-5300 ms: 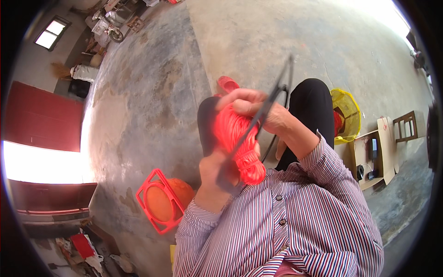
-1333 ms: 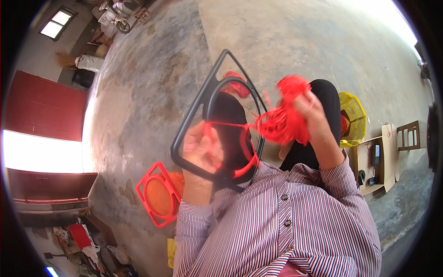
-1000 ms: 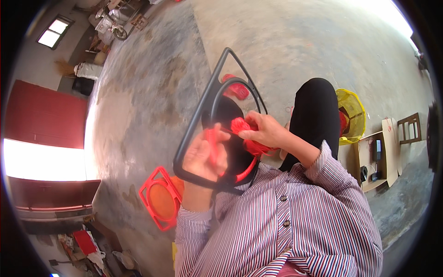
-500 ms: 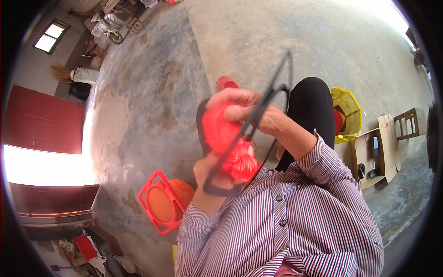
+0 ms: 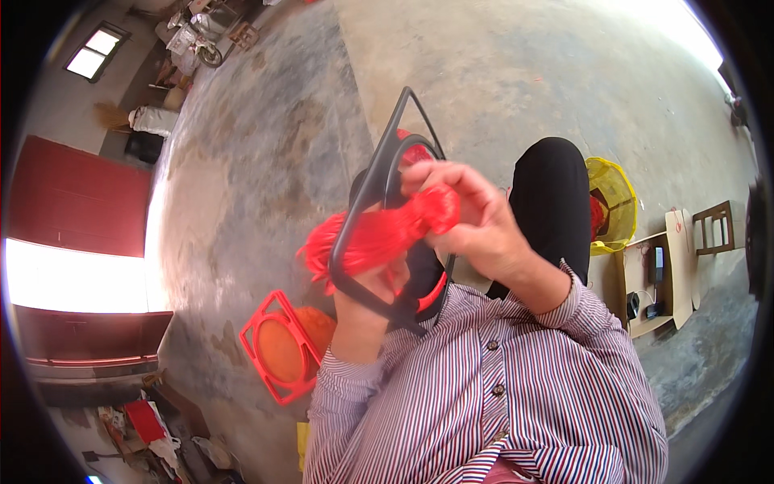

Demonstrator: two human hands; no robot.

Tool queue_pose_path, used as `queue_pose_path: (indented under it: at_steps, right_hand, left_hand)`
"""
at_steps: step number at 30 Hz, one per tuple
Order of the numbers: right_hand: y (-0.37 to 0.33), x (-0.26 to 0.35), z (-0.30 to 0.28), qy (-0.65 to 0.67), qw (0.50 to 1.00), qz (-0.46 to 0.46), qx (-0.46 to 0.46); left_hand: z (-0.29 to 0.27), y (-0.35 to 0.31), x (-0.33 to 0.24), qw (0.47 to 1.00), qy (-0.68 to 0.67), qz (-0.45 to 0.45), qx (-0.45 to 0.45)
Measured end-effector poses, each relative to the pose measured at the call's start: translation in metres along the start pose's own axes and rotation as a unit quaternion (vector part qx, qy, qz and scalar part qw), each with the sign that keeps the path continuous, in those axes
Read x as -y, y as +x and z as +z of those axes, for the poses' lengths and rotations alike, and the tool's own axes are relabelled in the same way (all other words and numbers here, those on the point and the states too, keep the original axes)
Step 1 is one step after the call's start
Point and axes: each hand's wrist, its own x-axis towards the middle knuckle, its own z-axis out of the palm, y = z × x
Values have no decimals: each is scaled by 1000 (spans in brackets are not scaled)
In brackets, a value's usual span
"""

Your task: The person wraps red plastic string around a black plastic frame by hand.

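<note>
A bundle of glossy red strands [image 5: 367, 240] lies across my lap area, its loose ends fanned out to the left and a rounded, gathered knob at its right end. My right hand [image 5: 488, 230] pinches that knob between thumb and curled fingers. Under the bundle's left part is my left hand [image 5: 375, 282], closed around the strands, with most fingers hidden. A black frame with rounded corners [image 5: 347, 242] stands tilted around the bundle, crossing in front of my left hand. A red curved strip [image 5: 433, 292] shows near the frame's lower right.
On the floor at left, a red plastic frame [image 5: 280, 395] leans by a round orange object [image 5: 282, 352]. To the right stand a yellow basket [image 5: 621, 202] with red material, an open cardboard box [image 5: 681, 266] holding dark devices, and a small wooden stool [image 5: 713, 230].
The red bundle has turned so its knob is at the right and its loose ends at the left. My right hand has moved right and down onto the knob; the black frame has swung left.
</note>
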Motion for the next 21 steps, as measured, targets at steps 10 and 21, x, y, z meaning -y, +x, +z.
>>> queue_pose_path:
  at_steps: [10, 21]
  right_hand:
    - [-8, 16, -66, 6, 994, 92, -63]
    - [44, -40, -35, -76, 985, 152, -36]
  left_hand:
    - [-52, 11, -1, 991, -62, 4, 118]
    - [4, -5, 5, 988, 74, 18, 134]
